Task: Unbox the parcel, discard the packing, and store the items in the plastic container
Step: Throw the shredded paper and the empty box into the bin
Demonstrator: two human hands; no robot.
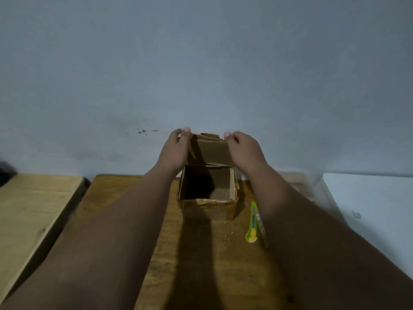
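Note:
A small brown cardboard box (207, 210) stands open on the wooden table (201, 253), its inside dark and in shadow. Its far flap (212, 153) is raised upright. My left hand (175, 148) grips the flap's left edge, and my right hand (242, 151) grips its right edge, fingers curled over the top. What lies inside the box is hidden in the dark. A clear plastic container (317, 189) sits at the right, behind my right forearm, partly hidden.
A green and yellow utility knife (252, 222) lies right of the box, beside my right forearm. A second, lighter wooden table (29, 211) stands at the left. A white surface (375, 206) is at the right. A grey wall rises just behind the table.

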